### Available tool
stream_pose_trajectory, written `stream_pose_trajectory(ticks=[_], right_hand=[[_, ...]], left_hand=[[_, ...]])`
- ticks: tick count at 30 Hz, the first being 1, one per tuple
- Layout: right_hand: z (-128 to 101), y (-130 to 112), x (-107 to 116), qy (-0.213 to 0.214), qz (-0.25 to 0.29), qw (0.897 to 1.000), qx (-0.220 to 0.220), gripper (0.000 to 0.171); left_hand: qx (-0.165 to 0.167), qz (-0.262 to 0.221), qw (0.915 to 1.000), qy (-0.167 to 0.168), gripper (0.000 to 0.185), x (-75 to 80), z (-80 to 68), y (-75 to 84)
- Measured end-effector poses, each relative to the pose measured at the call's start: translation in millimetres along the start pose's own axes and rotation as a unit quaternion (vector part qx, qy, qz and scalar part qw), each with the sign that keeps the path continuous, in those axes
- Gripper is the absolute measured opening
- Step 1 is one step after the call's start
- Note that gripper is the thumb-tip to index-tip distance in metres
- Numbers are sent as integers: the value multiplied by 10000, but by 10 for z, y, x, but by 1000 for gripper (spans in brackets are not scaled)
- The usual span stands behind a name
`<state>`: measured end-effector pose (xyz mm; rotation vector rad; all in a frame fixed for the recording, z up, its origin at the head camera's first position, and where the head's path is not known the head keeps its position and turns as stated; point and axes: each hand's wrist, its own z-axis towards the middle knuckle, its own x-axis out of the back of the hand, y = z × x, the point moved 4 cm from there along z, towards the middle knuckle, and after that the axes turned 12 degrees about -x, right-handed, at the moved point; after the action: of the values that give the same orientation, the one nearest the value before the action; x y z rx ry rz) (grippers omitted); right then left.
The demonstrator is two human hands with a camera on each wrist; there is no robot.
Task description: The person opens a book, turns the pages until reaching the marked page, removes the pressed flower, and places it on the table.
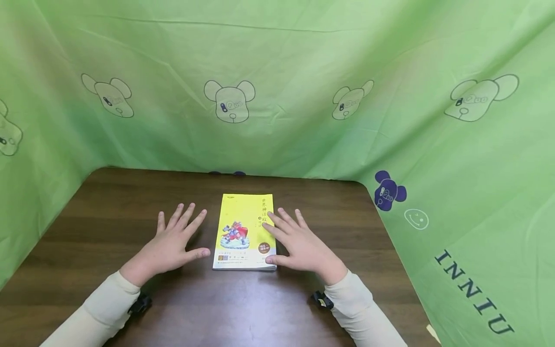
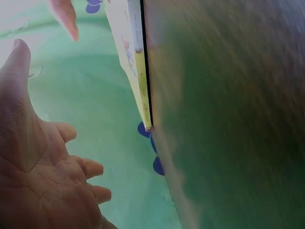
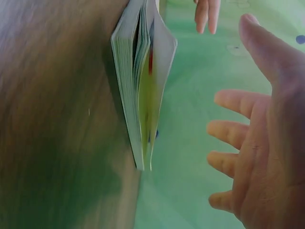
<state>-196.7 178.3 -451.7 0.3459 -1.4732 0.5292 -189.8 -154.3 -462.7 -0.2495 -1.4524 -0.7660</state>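
A paperback book (image 1: 238,212) with a yellow and white cover and a red-caped figure lies closed on the wooden table. To its left, my left hand (image 1: 171,246) is spread, palm down, apart from the book. My right hand (image 1: 299,243) is spread at the book's right edge, its thumb and fingertips overlapping the cover in the head view. In the right wrist view the book (image 3: 127,71) shows its page edges, with the front cover slightly lifted, and the right hand (image 3: 267,143) is apart from it. The left wrist view shows the book's spine (image 2: 143,81) and the left hand (image 2: 43,162).
The dark wooden table (image 1: 243,313) reaches back to a green curtain (image 1: 286,53) printed with bear heads, which also hangs along both sides. Dark wrist devices (image 1: 323,300) sit under the sleeve cuffs. A small pale object (image 1: 433,332) shows at the table's right edge.
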Motion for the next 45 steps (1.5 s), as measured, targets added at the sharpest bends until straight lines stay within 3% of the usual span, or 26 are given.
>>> stream_pose_trajectory(ticks=[11, 26, 32, 39, 45], right_hand=[[70, -151, -95, -416, -28, 9990, 141, 88], [55, -200, -253, -838, -201, 9963, 79, 74], [56, -214, -222, -729, -316, 9966, 234, 55], [43, -235, -187, -781, -366, 9961, 187, 63], [50, -259, -180, -716, -278, 9967, 271, 45]], left_hand=[[13, -18, 10000, 85, 102, -18, 44, 128], [-290, 27, 9996, -50, 95, -274, 185, 325], [-344, -56, 9993, -142, 92, -344, 223, 379], [-484, -194, 9980, -358, 94, -429, 265, 489], [-628, -203, 9962, -564, 92, -462, 305, 578]])
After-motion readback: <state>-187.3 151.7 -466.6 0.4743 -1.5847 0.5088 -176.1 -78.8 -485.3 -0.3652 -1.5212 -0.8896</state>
